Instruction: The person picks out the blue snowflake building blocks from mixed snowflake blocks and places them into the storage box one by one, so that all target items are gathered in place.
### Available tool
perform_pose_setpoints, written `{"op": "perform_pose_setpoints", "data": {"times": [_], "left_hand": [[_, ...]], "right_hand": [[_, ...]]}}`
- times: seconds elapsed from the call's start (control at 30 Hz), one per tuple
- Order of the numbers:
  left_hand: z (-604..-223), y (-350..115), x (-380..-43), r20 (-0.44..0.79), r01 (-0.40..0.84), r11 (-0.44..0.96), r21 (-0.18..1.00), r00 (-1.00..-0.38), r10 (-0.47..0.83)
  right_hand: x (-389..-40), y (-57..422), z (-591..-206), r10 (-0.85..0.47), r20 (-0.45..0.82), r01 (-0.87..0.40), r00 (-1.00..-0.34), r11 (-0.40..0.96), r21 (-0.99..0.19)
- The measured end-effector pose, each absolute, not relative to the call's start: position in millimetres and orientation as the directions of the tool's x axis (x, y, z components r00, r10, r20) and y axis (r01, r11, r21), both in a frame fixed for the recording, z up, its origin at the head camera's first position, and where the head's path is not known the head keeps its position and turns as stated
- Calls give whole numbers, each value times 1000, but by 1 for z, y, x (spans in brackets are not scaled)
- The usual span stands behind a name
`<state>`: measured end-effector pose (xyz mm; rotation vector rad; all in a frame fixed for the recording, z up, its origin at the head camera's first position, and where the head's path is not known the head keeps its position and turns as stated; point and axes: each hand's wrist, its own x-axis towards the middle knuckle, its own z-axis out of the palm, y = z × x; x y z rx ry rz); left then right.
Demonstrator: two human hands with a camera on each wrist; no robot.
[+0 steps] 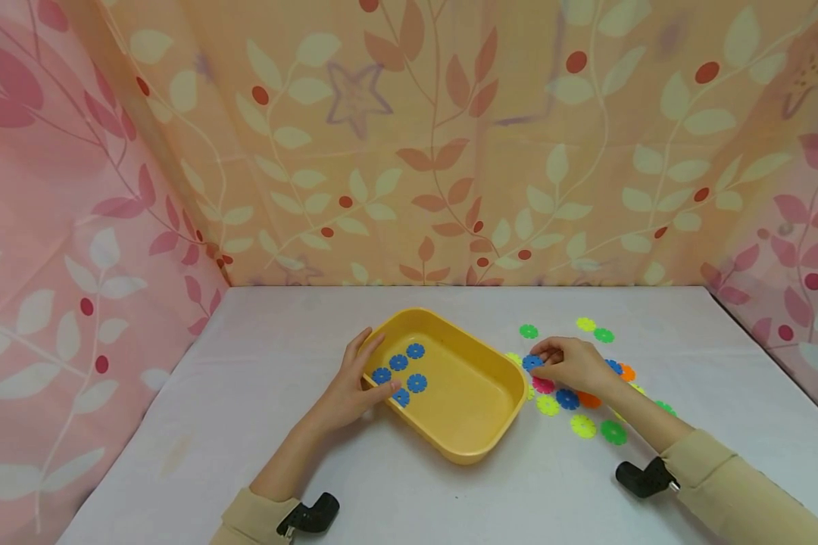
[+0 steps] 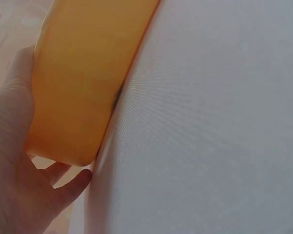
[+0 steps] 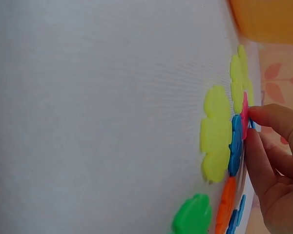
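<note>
A yellow plastic tray [image 1: 473,401] sits at an angle on the table, with several blue flower-shaped discs [image 1: 416,383] inside at its left end. My left hand [image 1: 344,397] grips that end, thumb over the rim and fingers along the outer wall. In the left wrist view the hand [image 2: 19,141] lies against the tray's side [image 2: 88,83]. To the right of the tray, my right hand [image 1: 576,367] pinches a blue flower-shaped disc [image 1: 532,362] between thumb and fingers, close over the loose pieces. A pink disc [image 1: 544,386] lies just below it.
Scattered right of the tray are yellow [image 1: 583,426], green [image 1: 613,432], orange [image 1: 589,400] and blue discs [image 1: 567,399]. Others lie farther back, including a green disc [image 1: 529,331]. Patterned curtains [image 1: 409,151] border the white tabletop [image 1: 286,318] behind and at the sides.
</note>
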<state>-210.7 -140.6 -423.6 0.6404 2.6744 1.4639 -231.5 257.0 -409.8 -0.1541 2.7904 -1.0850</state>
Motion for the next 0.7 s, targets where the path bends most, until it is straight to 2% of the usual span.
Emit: {"op": "perform_pose_setpoints", "data": {"times": [0.5,0.7], "left_hand": [[-422,-140,-210,164,333,477,814,-918,360],[-421,-140,-210,154,325,476,817,-919,363]], "right_hand": [[-238,260,-409,-152,-78,-70,-985,775,-628],[-239,255,-396,-131,-41,-64,-991,706,-705]]}}
